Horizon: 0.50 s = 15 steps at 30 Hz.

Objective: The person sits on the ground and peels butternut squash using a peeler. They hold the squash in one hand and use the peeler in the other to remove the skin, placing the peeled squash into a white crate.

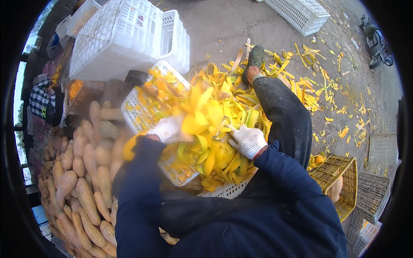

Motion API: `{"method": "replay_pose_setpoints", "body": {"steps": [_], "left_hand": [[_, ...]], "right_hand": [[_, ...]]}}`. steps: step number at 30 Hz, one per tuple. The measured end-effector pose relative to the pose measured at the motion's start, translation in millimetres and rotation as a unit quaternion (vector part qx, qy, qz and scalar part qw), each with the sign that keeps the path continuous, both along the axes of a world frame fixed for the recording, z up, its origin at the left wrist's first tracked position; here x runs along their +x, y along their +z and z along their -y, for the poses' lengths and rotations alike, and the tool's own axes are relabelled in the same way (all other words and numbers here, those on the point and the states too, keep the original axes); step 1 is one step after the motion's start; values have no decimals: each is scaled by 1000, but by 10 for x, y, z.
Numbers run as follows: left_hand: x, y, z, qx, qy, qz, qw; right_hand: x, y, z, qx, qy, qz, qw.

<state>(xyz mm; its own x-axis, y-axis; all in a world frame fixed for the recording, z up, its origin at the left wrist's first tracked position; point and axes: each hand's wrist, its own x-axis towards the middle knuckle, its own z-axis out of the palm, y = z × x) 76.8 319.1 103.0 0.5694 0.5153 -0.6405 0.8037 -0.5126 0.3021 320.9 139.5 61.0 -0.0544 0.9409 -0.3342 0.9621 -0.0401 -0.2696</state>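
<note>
My right hand [247, 140], in a white knit glove, is closed on a metal-framed peeler [222, 129] above a large heap of yellow squash peelings [226, 154]. My left hand [171, 129], also gloved, is blurred; it reaches over the heap's left side beside yellow pieces. Whether it grips any of them I cannot tell. Under and left of that hand, a white plastic crate [130, 111] holds orange bits and peelings. A yellow rounded piece [130, 148], perhaps a peeled squash, shows beside my left wrist, partly hidden by the sleeve.
Unpeeled tan squashes [87, 196] are piled on the left. White crates [119, 42] stand stacked at the upper left, another crate [300, 16] at the top right. A yellow crate [347, 190] lies at the right. Peelings litter the ground near my shoe [256, 58]. A person [43, 100] is at far left.
</note>
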Motion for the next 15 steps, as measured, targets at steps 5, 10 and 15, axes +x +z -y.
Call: {"method": "replay_pose_setpoints", "body": {"steps": [5, 10, 15], "left_hand": [[-161, -86, 250, 167, -32, 51, 984], [-269, -254, 958, 329, -41, -89, 939], [-169, -100, 624, 248, 0, -101, 963]], "right_hand": [[127, -202, 62, 95, -16, -93, 991], [-3, -149, -4, 116, -19, -146, 982], [-137, -76, -196, 107, 2, -160, 981]]}}
